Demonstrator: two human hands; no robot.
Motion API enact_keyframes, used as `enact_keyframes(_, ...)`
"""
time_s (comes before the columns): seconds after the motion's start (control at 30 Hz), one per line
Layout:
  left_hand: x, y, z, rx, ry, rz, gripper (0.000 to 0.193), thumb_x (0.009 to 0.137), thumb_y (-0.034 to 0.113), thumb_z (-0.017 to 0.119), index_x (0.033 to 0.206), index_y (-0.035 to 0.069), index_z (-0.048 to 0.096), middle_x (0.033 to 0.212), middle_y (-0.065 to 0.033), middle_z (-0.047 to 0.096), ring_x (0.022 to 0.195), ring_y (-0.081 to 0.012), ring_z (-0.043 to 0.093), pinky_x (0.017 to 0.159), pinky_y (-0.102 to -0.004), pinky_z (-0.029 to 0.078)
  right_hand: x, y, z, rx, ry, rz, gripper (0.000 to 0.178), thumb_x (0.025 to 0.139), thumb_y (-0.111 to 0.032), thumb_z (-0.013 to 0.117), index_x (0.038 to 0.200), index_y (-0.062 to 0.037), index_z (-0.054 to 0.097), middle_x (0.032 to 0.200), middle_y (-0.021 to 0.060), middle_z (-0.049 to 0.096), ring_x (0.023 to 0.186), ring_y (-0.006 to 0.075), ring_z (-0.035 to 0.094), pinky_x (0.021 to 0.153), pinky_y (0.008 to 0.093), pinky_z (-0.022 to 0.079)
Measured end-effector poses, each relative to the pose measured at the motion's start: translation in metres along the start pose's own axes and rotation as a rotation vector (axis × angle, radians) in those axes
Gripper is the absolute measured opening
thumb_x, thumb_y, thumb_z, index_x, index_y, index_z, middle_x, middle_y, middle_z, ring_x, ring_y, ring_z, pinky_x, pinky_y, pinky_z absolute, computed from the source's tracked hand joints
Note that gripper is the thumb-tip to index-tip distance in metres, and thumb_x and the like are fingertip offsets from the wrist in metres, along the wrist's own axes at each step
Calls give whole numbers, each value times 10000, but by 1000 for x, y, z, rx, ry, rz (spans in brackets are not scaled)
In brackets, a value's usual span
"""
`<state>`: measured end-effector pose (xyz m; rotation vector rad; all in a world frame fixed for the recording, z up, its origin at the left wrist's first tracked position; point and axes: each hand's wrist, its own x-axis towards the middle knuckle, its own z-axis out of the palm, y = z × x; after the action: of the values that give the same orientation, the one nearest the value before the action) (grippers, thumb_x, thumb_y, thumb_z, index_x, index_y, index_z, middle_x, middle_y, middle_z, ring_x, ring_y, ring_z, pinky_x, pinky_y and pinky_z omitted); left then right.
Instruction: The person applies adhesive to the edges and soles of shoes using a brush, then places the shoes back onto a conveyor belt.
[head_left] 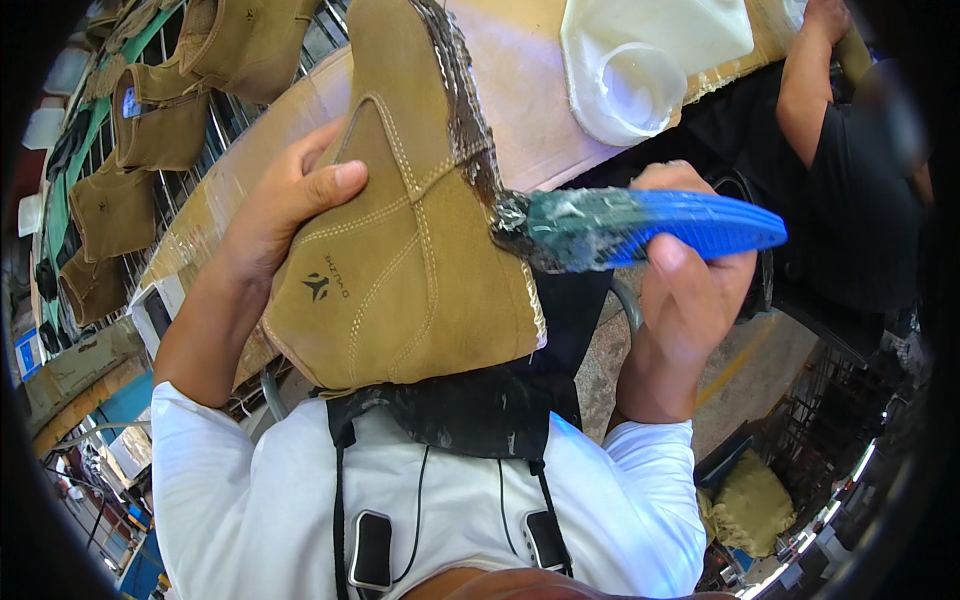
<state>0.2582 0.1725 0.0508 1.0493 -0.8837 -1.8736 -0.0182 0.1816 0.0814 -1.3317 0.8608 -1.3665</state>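
Note:
My left hand (285, 200) grips a tan suede boot upper (375, 260) from its left side, thumb lying on the near face. The upper has pale stitching, a small dark printed mark and a rough, unfinished edge along its right side. Part of that edge is coated with dark, wet-looking glue (468, 110), and lower down it is whitish. My right hand (690, 290) is closed round the blue handle of a brush (700, 222). Clumped, glue-smeared bristles touch the upper's right edge at mid-height. Some fingers of both hands are hidden behind what they hold.
A cardboard-covered table (530, 90) lies beyond the upper, bearing a translucent white plastic container (660, 50) with a round opening. More tan boot uppers (115, 210) stand on a rack at the left. A co-worker's arm (805, 90) is at the far right. A black apron (450, 415) covers my front.

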Motion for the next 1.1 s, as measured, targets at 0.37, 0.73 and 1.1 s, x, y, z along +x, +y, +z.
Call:
enact_keyframes(0.37, -7, 1, 0, -304, 1, 47, 460, 944, 283, 519, 1276, -31, 467, 1169, -156, 604, 1020, -197, 633, 878, -310, 523, -17, -31, -7, -423, -67, -428, 373, 701, -352, 745, 833, -11, 675, 750, 89, 609, 601, 172, 528, 556, 280, 377)
enact_keyframes(0.73, -29, 7, 31, -749, 76, -82, 454, 968, 285, 452, 1332, 17, 421, 1271, -155, 541, 1086, -261, 590, 920, -379, 499, 16, -60, 1, -734, -175, -812, 220, 783, -279, 653, 829, -69, 604, 745, 64, 526, 604, 151, 447, 510, 250, 343)
enact_keyframes(1.1, -39, -18, 32, -805, -11, -44, 446, 966, 295, 458, 1316, 19, 440, 1250, -147, 555, 1065, -251, 599, 908, -372, 504, 34, -69, 7, -600, -319, -837, 187, 767, -234, 704, 905, -123, 644, 896, 83, 568, 689, 154, 473, 566, 220, 380)
